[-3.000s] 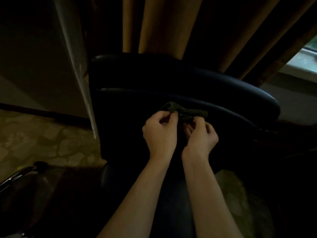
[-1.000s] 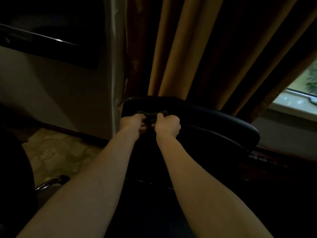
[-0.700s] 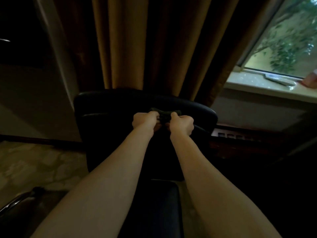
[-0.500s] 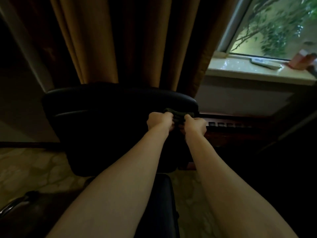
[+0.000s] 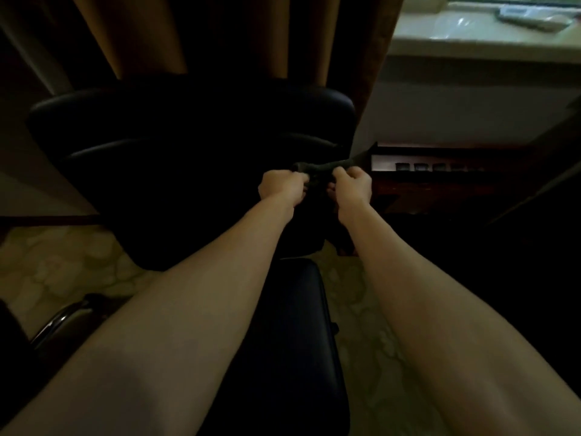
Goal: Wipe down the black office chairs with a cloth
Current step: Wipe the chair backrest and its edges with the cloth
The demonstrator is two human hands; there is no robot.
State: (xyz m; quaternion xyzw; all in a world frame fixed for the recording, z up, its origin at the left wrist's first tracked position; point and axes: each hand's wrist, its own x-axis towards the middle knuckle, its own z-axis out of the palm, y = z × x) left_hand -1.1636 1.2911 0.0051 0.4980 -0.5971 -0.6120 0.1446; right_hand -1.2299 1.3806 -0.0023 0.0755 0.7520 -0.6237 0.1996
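Before the curtained window, both hands bunch a cloth against the black office chair.

Behind it hang tan curtains; a pale sill lies far right, patterned floor below. The backrest spreads mostly leftward of the hands, nearer the left hand. The right hand and left, close together, are each clenched on the dark cloth, stretched left-right at the backrest's right edge.

So the chair's backrest sits far center-left, its seat near, between both forearms. Curtains hang behind it. Windowsill is far right. Both hands hold a cloth at the backrest's right edge.
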